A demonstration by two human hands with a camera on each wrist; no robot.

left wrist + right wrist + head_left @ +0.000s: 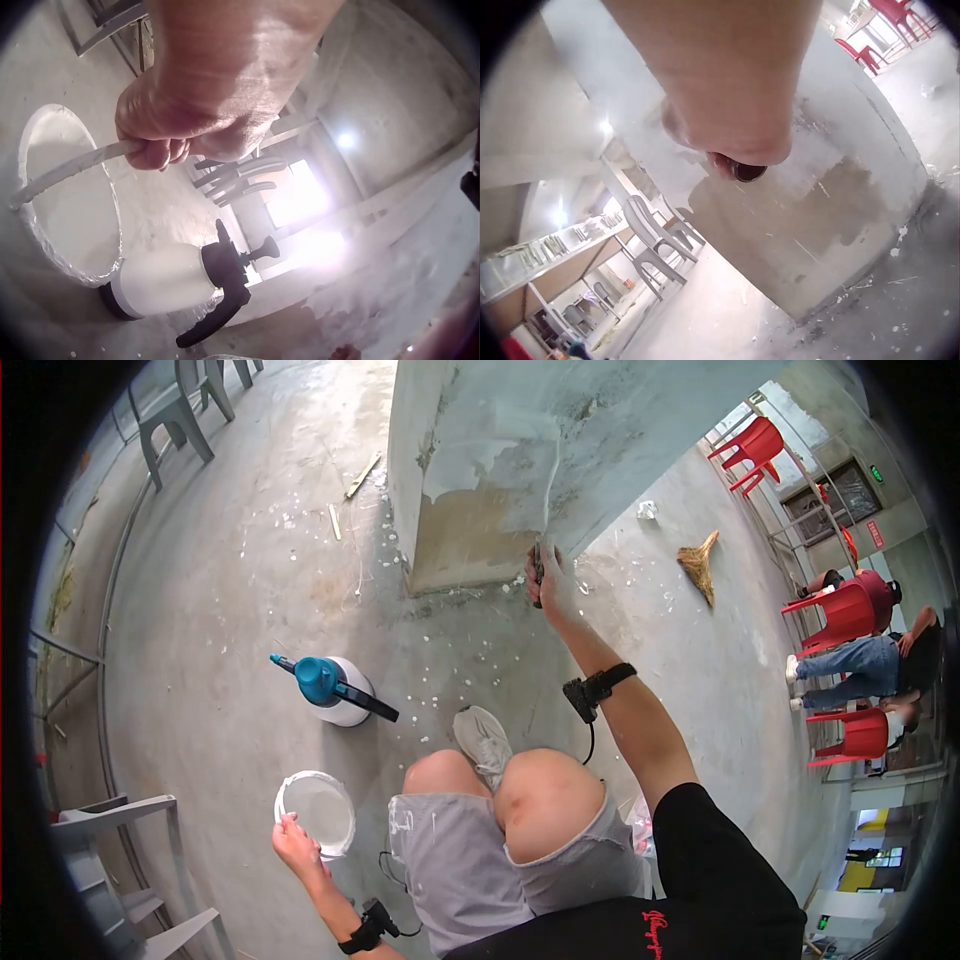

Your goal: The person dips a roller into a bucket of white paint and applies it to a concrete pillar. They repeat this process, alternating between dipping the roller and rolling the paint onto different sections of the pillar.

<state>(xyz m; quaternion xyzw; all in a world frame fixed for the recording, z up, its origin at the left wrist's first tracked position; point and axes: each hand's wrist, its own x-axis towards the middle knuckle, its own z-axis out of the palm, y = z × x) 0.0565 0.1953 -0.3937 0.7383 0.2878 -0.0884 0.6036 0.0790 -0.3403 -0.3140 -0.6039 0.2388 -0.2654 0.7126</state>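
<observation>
The left hand (298, 844) grips the handle (79, 166) of a white bucket (350, 815), its fingers curled round it in the left wrist view. In the head view the right hand (556, 588) is at the lower part of a grey pillar (480, 480), gripping a dark tool handle (538, 575). The handle's round end (748, 172) shows below the palm in the right wrist view; the tool's working end is hidden. A bare brownish patch (757, 240) lies on the pillar's face, with paler coating around it.
A white spray bottle with a teal top (318, 682) stands on the floor beyond the bucket. Grey chairs (175, 422) are at the left, red chairs (845, 615) and people (865, 665) at the right. A broom-like brown piece (697, 568) and wood scraps (362, 475) lie near the pillar.
</observation>
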